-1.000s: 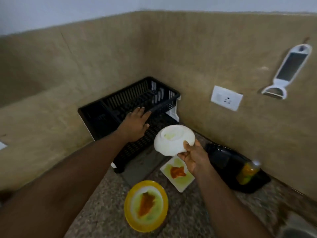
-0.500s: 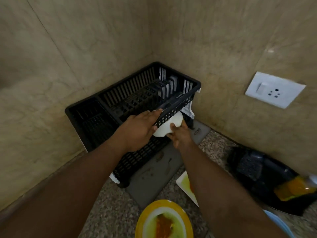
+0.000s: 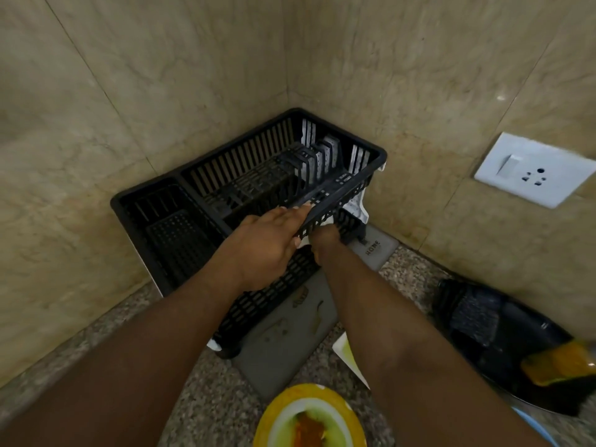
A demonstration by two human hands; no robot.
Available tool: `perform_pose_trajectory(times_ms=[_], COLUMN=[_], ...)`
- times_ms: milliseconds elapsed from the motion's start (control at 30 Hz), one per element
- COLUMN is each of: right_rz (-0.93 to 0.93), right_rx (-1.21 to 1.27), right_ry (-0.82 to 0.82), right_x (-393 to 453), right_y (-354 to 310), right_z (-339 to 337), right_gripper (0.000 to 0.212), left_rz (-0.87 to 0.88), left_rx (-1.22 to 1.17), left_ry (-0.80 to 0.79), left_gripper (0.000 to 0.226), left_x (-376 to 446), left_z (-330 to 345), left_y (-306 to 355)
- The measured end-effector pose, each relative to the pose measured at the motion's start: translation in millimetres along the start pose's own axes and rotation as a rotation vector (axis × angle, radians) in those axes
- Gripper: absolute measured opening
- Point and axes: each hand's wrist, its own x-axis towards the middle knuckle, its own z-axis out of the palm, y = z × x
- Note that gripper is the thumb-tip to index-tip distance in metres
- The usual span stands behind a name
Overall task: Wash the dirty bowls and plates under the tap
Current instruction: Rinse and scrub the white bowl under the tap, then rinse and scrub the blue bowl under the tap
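Head view: I see my left hand (image 3: 269, 245) resting on the near rim of the black dish rack (image 3: 225, 201), fingers closed over the edge of its upper basket, thumb tip showing just under the rim. The rack sits in the corner where the 2 beige tiled walls (image 3: 161, 91) meet, on the speckled granite counter (image 3: 206, 398). My right hand (image 3: 325, 241) reaches in just beside the left, under the raised front edge of the rack. It is curled around the white bowl (image 3: 317, 228), of which I can see only a small white patch between the 2 hands, behind the rack's black slats. The fingers are mostly hidden by the rack, so I can tell the hand grasps the bowl but not how each finger lies.

A grey mat (image 3: 283, 337) with the word HOME printed on it lies under and in front of the rack. Near the bottom edge, a yellow-rimmed plate (image 3: 274, 424) with orange and green residue sits on the counter, still dirty. A corner of a white square plate (image 3: 346, 354) with yellowish smears shows beside my right forearm, which covers most of it. To the right, a black tray (image 3: 516, 343) holds a dark scrubber (image 3: 472, 314) and an orange bottle (image 3: 558, 366) lying blurred at the frame edge. A white wall socket (image 3: 532, 171) with 1 switch sits on the right wall
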Motion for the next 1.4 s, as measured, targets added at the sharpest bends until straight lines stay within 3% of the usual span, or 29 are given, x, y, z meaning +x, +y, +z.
perform_pose_trajectory(times_ms=[67, 333, 467, 533, 700, 867, 933, 1033, 1100, 1200, 1333, 1400], right_rz=[-0.034, -0.114, -0.071, -0.094, -0.194, -0.349, -0.296, -0.071, 0.092, 0.17, 0.154, 0.133], right_rx=[-0.047, -0.06, -0.065, -0.112, -0.299, -0.863, -0.983, -1.097, -1.068, -0.787, -0.539, -0.404], right_ry=[-0.022, -0.103, -0.171, -0.163, 0.007, 0.352, 0.49, 0.63, 0.576, 0.427, 0.481, 0.479], right_x=[5, -127, -197, -227, -302, -353, -367, -381, -389, -391, -402, -424], right_y=[5, -10, -7, -3, 22, 40, 47, 57, 66, 84, 100, 93], right_z=[-4, -47, -81, -103, -184, -285, -321, -356, -369, -383, -411, -426], right_gripper=[0.034, 0.035, 0.059, 0.054, 0.02, 0.022, 0.02, 0.022, 0.03, 0.018, 0.006, 0.016], left_rz=[0.003, -0.009, 0.044, 0.05, 0.073, -0.044, -0.026, -0.073, -0.154, -0.298, -0.525, -0.574], left_rx=[0.006, 0.048, 0.155, 0.154, -0.03, -0.403, -0.467, -0.59, -0.714, -0.834, -1.058, -1.119], left_ry=[0.006, 0.019, 0.058, 0.098, 0.066, -0.216, -0.328, -0.38, -0.4, -0.375, -0.41, -0.35], left_gripper=[0.063, 0.072, 0.084, 0.082, 0.068, 0.064, 0.066, 0.05, 0.049, 0.048, 0.042, 0.038], left_x=[1, -2, -13, -19, -41, -70, -77, -77, -78, -78, -88, -97], left_z=[-2, -7, -15, -19, 28, 104, 122, 142, 152, 167, 166, 160], left_y=[2, 9, 17, 34, 120, 227, 264, 302, 318, 331, 360, 382])
